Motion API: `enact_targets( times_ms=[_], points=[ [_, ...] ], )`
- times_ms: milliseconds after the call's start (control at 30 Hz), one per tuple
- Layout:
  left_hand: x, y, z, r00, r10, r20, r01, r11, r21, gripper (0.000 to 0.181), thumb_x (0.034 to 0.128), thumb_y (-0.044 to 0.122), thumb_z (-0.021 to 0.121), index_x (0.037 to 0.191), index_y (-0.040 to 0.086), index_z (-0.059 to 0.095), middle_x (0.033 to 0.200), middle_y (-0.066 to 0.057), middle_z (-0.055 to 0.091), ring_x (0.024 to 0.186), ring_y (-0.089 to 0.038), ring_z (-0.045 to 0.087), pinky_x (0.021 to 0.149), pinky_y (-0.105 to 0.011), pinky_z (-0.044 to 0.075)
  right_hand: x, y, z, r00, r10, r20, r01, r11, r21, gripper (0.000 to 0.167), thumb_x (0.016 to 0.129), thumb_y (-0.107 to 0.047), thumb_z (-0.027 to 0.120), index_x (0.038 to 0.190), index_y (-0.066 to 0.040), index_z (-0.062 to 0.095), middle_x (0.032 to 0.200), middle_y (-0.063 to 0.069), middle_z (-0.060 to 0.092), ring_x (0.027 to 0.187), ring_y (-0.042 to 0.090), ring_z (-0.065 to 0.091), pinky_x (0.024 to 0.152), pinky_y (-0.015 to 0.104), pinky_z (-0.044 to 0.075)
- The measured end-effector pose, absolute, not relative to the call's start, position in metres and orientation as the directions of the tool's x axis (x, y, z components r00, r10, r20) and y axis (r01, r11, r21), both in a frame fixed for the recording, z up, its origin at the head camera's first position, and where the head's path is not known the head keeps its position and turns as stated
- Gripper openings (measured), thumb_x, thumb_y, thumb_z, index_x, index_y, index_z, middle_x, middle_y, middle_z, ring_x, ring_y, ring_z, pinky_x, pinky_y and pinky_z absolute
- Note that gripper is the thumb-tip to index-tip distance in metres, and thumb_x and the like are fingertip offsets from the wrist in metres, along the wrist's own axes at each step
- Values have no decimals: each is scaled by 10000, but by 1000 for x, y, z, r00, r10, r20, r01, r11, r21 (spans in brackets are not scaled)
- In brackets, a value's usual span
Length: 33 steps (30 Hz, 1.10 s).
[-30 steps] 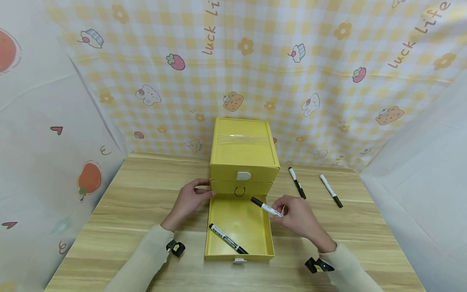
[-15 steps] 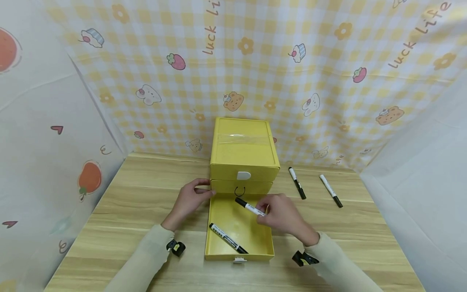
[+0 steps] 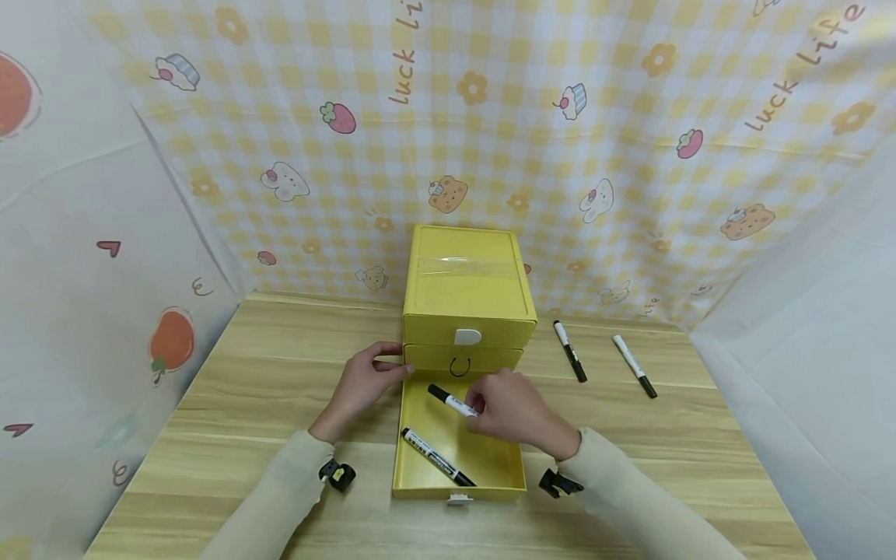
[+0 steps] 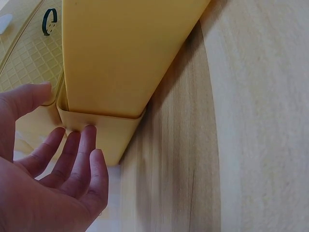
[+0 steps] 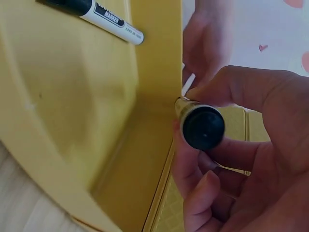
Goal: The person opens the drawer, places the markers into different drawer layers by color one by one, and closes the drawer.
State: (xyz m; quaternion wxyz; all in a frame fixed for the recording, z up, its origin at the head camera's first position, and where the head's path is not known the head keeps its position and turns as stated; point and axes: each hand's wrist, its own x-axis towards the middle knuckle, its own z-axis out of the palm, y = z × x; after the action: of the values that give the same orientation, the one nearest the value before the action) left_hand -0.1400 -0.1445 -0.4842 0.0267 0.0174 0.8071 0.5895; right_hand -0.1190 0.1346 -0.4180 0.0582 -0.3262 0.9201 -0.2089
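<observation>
A yellow drawer box (image 3: 467, 272) stands at the middle of the table, its bottom drawer (image 3: 490, 467) pulled out to the front. My right hand (image 3: 514, 412) pinches a black-and-white marker (image 3: 453, 404) over that drawer, the black cap toward the left. Inside the drawer, at the front left, lies another marker (image 3: 438, 457); the right wrist view shows part of this same marker (image 5: 111, 19). With relaxed fingers my left hand (image 3: 364, 385) touches the left side of the box where the drawer comes out. In the left wrist view its fingertips (image 4: 89, 131) rest on the yellow casing.
Two more markers lie on the wooden table to the right of the box, a nearer marker (image 3: 570, 351) and a farther marker (image 3: 635, 366). A checked cloth (image 3: 420, 155) hangs behind the table. White cloth (image 3: 126, 233) hangs at the sides.
My right hand has moved left with the marker, from the drawer's right edge to over its inside. The left hand, the box and the other markers have stayed where they were.
</observation>
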Motion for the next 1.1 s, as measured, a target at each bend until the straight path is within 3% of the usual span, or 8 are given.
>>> enact_targets(
  times_ms=[233, 500, 700, 800, 933, 1100],
  points=[
    [-139, -145, -484, -998, 58, -25, -7, 293, 956, 496, 1011, 208, 829, 1424, -15, 669, 1435, -194, 690, 1175, -326, 762, 933, -448, 621, -121, 116, -420, -740, -668, -78, -588, 699, -406, 134, 862, -101, 846, 763, -128, 761, 591, -109, 542, 505, 23, 430, 480, 226, 361],
    [-139, -145, -483, -998, 54, -26, -10, 285, 958, 487, 1011, 215, 833, 1416, -5, 677, 1430, -186, 696, 1173, -323, 763, 934, -439, 621, -127, 99, -428, -734, -641, -224, -553, 756, -349, 151, 854, -152, 901, 751, -156, 791, 642, -120, 621, 540, 72, 553, 491, 269, 460],
    [-139, -145, -483, -998, 51, -26, -10, 292, 956, 488, 1009, 221, 836, 1416, 1, 680, 1429, -182, 698, 1166, -319, 766, 921, -439, 623, -127, 91, -437, -728, -615, -302, -540, 787, -298, 175, 840, -155, 893, 711, -175, 776, 627, -123, 613, 588, 91, 555, 515, 266, 461],
    [-139, -145, -484, -998, 54, -26, -9, 295, 956, 489, 1009, 226, 836, 1417, 5, 680, 1424, -185, 700, 1164, -320, 766, 918, -438, 625, -127, 88, -440, -720, -620, -311, -551, 784, -287, 246, 828, -123, 874, 649, -180, 716, 581, -124, 545, 561, 75, 483, 494, 243, 392],
    [-140, -145, -484, -998, 53, -29, -12, 293, 956, 491, 1006, 228, 839, 1416, 8, 681, 1409, -187, 709, 1162, -320, 767, 916, -436, 627, -126, 85, -443, -708, -632, -314, -559, 774, -297, 442, 817, -59, 846, 555, -194, 517, 500, -129, 356, 494, 48, 305, 472, 215, 235],
    [-140, -145, -483, -998, 52, -30, -14, 292, 956, 493, 1005, 225, 839, 1418, 9, 680, 1405, -195, 711, 1161, -320, 768, 917, -441, 626, -127, 84, -446, -685, -653, -322, -576, 757, -310, 566, 821, -21, 823, 549, -210, 365, 487, -135, 219, 473, 35, 168, 482, 205, 143]
  ],
)
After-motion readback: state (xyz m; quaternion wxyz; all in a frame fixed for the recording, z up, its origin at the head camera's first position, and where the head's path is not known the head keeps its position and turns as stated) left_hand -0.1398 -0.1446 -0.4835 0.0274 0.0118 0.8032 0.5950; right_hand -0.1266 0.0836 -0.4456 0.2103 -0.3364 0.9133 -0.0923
